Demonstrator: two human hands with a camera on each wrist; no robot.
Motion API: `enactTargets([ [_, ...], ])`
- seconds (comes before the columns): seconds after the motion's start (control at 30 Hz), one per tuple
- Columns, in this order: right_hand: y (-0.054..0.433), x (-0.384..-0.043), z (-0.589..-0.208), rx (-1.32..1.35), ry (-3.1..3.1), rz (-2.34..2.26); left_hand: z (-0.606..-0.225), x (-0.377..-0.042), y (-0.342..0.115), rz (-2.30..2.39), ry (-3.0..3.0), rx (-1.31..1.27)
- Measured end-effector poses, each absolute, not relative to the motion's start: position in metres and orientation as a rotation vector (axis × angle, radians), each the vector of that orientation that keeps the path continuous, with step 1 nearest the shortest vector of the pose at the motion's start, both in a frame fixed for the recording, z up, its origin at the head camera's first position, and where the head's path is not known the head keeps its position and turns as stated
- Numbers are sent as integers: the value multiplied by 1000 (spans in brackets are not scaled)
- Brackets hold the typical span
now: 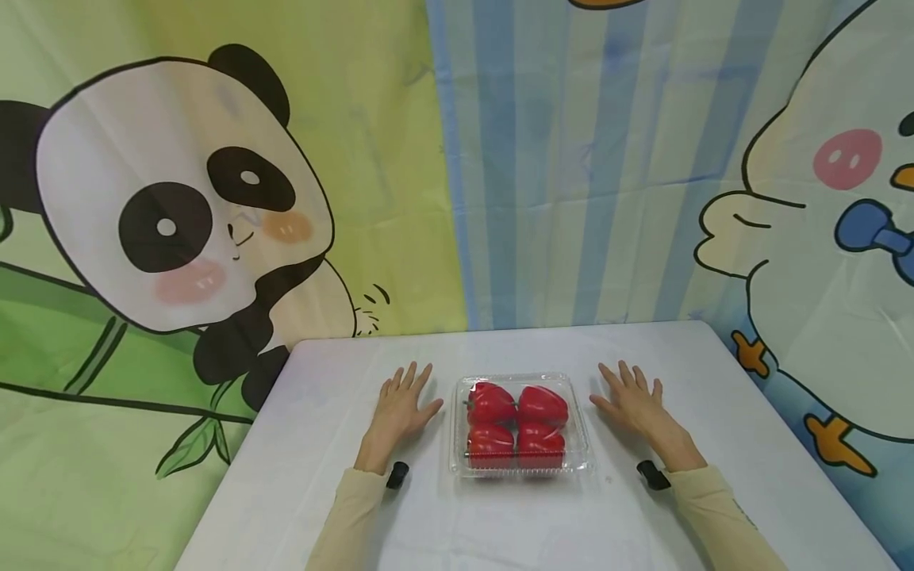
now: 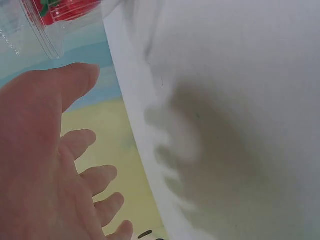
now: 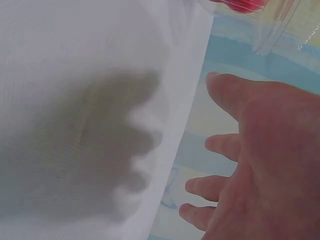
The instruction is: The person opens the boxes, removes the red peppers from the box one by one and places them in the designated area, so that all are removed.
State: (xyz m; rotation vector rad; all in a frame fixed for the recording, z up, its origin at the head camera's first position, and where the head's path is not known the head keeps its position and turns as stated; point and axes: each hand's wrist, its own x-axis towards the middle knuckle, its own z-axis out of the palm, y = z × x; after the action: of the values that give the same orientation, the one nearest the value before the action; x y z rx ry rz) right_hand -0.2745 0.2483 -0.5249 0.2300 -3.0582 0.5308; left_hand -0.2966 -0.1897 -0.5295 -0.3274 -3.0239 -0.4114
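A clear plastic clamshell box point(image 1: 459, 444) with several red bell peppers point(image 1: 491, 404) inside sits in the middle of the white table, its lid down. To its left my left hand point(image 1: 400, 410) hovers palm down with spread fingers and holds nothing. On the other side my right hand point(image 1: 638, 408) is likewise spread and bare, apart from the box. Both wrist views show the hand's shadow falling on the tabletop, and a corner of the box point(image 2: 47, 37) appears beyond the left thumb. A bit of red pepper point(image 3: 245, 5) shows above the right thumb.
The white table point(image 1: 528, 531) reaches back to a hanging cloth point(image 1: 543, 198) with a panda on the left and a white bird on the right. A small black device point(image 1: 397, 475) is worn at the left wrist, another point(image 1: 653, 475) at the right.
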Motion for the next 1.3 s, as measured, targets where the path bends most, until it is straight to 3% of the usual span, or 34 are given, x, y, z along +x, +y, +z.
enactTargets([
  [0.57, 227, -263, -487, 472, -2929, 749, -524, -277, -181, -1176, -2979, -558],
  [0.9, 168, -234, -452, 746, -2750, 624, -528, -263, -190, -1280, -2965, -764],
  [1.3, 90, -198, -445, 1207, -2541, 320, -528, -250, -195, -1355, -3016, -799],
])
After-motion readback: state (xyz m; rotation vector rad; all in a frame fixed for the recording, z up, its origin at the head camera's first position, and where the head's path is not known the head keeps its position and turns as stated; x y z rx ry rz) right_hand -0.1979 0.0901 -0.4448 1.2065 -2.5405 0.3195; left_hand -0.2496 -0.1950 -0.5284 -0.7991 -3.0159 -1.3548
